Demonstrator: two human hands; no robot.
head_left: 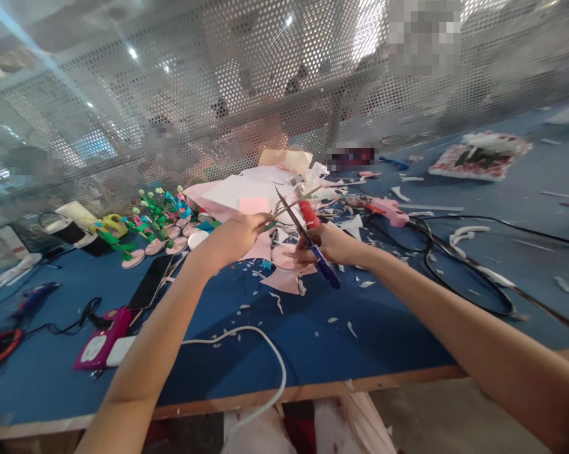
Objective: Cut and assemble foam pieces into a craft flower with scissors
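My right hand (332, 244) is closed round the blue handles of a pair of scissors (303, 236), whose blades point up and to the left. My left hand (240, 236) pinches a small thin piece (271, 224) close to the blades; it is too small to name. Both hands hover over a heap of pink and white paper sheets (246, 195) and offcuts on the blue table (388, 328).
A pink glue gun (388, 211) with black cables (459, 277) lies to the right. Small green and pink craft flowers on round bases (154, 227) stand at the left, near a black phone (149, 284) and a magenta device (102, 340). A perforated metal screen (218, 94) closes the back.
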